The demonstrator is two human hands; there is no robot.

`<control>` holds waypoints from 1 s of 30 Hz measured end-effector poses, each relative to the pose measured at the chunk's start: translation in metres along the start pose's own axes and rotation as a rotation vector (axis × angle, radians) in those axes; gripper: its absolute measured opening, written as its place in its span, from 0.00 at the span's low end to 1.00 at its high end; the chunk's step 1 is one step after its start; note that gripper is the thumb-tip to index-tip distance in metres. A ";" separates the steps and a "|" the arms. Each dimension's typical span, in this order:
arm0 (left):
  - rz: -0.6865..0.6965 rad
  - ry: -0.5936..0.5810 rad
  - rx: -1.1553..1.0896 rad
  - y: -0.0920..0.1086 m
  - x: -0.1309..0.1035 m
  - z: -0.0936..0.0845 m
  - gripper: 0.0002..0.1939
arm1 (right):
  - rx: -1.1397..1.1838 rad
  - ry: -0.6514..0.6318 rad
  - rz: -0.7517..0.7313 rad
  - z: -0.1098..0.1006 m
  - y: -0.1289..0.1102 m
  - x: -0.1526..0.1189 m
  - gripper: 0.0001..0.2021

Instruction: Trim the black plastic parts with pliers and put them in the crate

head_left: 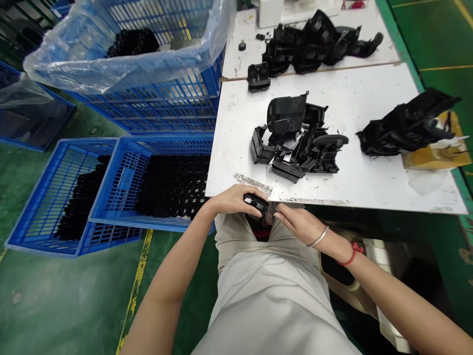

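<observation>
At the front edge of the white worktable (236,148), my left hand (233,199) grips a small black plastic part (255,201), thumb and fingers around it. Close by on its right, my right hand (298,223) is closed in a pinch. A thin tip seems to show at its fingers, too small to name. Beyond the hands lies a loose heap of black plastic parts (295,143), several of them curved shells and small frames.
More black parts (306,44) are piled at the table's back; others (402,125) lean by a yellow box (438,153) at right. On the left stand blue crates (151,224) holding black parts, and a taller plastic-lined crate (158,106). Small scraps dot the tabletop.
</observation>
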State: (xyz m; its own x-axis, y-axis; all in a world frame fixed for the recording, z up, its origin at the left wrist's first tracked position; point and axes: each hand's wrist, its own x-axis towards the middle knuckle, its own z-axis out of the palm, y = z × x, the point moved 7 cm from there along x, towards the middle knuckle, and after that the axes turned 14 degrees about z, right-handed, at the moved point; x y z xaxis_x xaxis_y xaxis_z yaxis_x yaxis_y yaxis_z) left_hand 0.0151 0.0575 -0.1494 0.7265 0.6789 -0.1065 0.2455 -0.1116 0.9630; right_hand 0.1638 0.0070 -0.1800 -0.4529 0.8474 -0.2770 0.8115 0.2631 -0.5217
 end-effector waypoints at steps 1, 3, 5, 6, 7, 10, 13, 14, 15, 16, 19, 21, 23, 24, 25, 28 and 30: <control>0.000 -0.001 -0.002 0.000 0.000 0.000 0.21 | -0.003 0.003 -0.002 0.000 0.000 0.000 0.13; 0.002 -0.003 -0.005 0.000 0.000 0.000 0.21 | -0.010 0.006 -0.002 0.000 0.001 0.000 0.13; 0.005 -0.004 -0.007 -0.001 0.000 0.000 0.21 | -0.012 0.006 0.001 0.001 0.001 0.000 0.13; 0.006 -0.004 -0.009 -0.001 0.000 0.001 0.21 | -0.012 0.005 0.002 0.001 0.001 0.000 0.13; 0.006 -0.004 -0.011 -0.001 0.000 0.001 0.21 | -0.011 0.004 0.002 0.001 0.001 -0.001 0.13; 0.008 -0.003 -0.018 -0.001 0.000 0.001 0.21 | -0.009 0.000 0.001 -0.001 0.000 -0.001 0.13; 0.016 -0.001 -0.019 -0.001 0.000 0.001 0.20 | -0.011 -0.006 0.008 -0.002 0.000 -0.002 0.13; 0.016 -0.001 -0.016 -0.001 0.000 0.000 0.20 | -0.013 -0.010 0.010 -0.002 -0.001 -0.002 0.13; 0.015 -0.002 -0.013 -0.001 0.000 0.000 0.20 | -0.014 -0.013 0.013 -0.002 -0.001 -0.002 0.13; 0.015 -0.003 -0.011 0.000 -0.001 0.000 0.20 | -0.015 -0.015 0.015 -0.002 -0.001 -0.002 0.13; 0.014 -0.005 -0.011 0.000 -0.001 0.000 0.20 | -0.017 -0.019 0.015 -0.001 -0.001 -0.001 0.12; 0.015 -0.005 -0.011 0.000 0.000 0.000 0.20 | -0.018 -0.017 0.008 -0.001 -0.002 0.000 0.12; 0.012 -0.006 -0.013 0.000 0.000 0.000 0.20 | -0.023 -0.014 0.002 -0.002 -0.002 0.001 0.12; 0.010 -0.008 -0.014 0.000 0.000 0.000 0.20 | -0.031 -0.014 0.001 -0.002 -0.003 0.002 0.13; 0.009 -0.009 -0.014 0.000 0.000 0.000 0.20 | -0.041 -0.014 0.002 -0.003 -0.003 0.003 0.13; 0.009 -0.011 -0.015 -0.001 0.000 0.000 0.20 | -0.093 -0.022 0.013 -0.005 -0.005 0.004 0.13; 0.015 -0.008 -0.018 -0.002 0.000 0.000 0.20 | -0.145 -0.037 0.034 -0.006 -0.007 0.005 0.13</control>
State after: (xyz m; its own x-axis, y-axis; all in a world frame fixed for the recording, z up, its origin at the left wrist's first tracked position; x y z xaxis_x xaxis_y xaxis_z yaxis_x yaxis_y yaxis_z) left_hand 0.0146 0.0572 -0.1512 0.7352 0.6714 -0.0938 0.2231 -0.1090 0.9687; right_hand 0.1582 0.0122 -0.1727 -0.4355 0.8399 -0.3239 0.8703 0.3009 -0.3899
